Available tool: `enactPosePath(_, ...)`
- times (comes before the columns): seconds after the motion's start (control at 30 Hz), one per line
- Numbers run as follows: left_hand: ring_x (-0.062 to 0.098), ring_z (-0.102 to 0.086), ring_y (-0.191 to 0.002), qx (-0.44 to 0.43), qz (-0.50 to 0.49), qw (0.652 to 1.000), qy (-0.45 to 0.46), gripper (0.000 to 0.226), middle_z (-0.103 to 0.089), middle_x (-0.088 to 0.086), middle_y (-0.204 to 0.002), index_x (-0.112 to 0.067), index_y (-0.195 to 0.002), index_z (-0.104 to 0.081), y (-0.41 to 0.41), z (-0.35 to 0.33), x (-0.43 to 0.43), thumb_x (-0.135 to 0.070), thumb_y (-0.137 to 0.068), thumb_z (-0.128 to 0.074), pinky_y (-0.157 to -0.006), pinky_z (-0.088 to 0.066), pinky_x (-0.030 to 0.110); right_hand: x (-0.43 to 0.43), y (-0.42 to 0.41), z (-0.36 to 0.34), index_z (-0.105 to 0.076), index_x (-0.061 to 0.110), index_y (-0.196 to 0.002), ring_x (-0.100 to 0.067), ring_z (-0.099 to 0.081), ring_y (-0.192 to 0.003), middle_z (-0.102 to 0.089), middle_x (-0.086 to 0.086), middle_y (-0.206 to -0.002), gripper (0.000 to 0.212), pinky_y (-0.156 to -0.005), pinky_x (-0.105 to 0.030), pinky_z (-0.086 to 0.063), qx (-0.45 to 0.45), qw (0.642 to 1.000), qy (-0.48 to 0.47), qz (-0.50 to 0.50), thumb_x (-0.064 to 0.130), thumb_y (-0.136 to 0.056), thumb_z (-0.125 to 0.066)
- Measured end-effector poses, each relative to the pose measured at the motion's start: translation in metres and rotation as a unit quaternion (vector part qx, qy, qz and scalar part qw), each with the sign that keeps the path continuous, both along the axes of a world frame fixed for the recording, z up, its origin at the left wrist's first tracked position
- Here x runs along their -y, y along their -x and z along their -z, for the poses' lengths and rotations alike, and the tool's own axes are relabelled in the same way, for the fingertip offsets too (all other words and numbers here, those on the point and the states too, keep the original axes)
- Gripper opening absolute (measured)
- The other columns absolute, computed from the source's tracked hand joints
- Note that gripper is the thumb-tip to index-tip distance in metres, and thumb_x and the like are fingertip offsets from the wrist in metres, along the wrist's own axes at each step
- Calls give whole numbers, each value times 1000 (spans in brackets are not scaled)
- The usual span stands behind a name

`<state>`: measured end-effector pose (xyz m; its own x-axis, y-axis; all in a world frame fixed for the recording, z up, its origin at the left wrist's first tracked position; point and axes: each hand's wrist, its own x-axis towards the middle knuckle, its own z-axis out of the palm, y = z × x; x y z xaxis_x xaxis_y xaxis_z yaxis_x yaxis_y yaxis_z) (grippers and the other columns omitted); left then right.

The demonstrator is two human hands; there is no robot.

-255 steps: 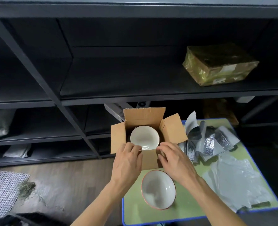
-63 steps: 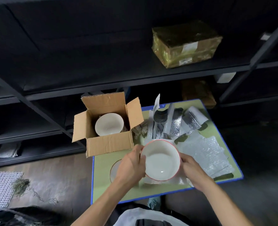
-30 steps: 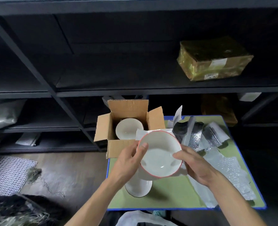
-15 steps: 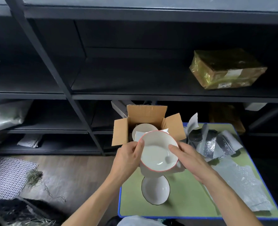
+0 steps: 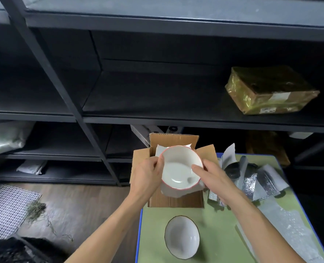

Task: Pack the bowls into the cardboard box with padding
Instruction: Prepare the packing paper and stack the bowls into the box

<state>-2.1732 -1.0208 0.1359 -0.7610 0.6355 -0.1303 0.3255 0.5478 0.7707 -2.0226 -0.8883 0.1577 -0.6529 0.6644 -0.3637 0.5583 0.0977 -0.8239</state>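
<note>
Left grip (image 5: pixel 148 175): clamped on the left edge of the red-rimmed bowl (image 5: pixel 180 168), with the thumb on the rim. The other fingers are hidden below.
Right grip (image 5: pixel 214 179): clamped on the bowl's right edge. One finger reaches over the rim into the bowl, and the rest are out of sight beneath.
Red-rimmed bowl: held mouth-up and slightly tilted toward the person, over the opening of the cardboard box (image 5: pixel 176 202).
Padding sheet (image 5: pixel 173 193): a white sheet that lies under the held bowl. Its corners stick out behind and in front of the bowl.
Cardboard box: stands at the far left corner of the bench (image 5: pixel 153 224) with its flaps folded outward. Its inside is hidden by the bowl and the sheet.
Dark-rimmed bowl (image 5: pixel 182 237): sits upright on the green bench top, nearer the person and apart from the box.
Foil padding pieces (image 5: pixel 252 181): piled just right of the box.
Bubble wrap (image 5: pixel 282 221): spread flat along the bench's right side.
Shelf (image 5: pixel 138 103): dark metal racking behind the bench. It carries a parcel wrapped in yellowish film (image 5: pixel 269 90) at the right.
Floor: a white mesh mat (image 5: pixel 5 207) lies at the left.
</note>
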Motion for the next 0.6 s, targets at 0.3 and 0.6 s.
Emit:
enactPosePath(0.3, 9, -45, -50, -38, -4, 999, 33, 30, -49, -11, -57, -36, -83, -63, 25, 22, -32, -38, -97, -36, -43, -31, 22, -34, 49, 37, -51, 19, -117, -14, -58, -75, -62, -2, -101, 19, -62, -31, -47, 127, 984, -105, -67, 17, -99, -47)
enactPosePath(0.6, 20, -43, -85, -80, 17, 981, 176, 26, -54, 8, -97, -10, -121, -57, 31, 32, -47, -12, -98, -45, -74, -32, 30, -19, 70, 74, -31, 10, -137, -30, -61, -98, -49, -12, -124, 53, -67, -39, -53, 221, 951, -201, -81, 8, -91, -57)
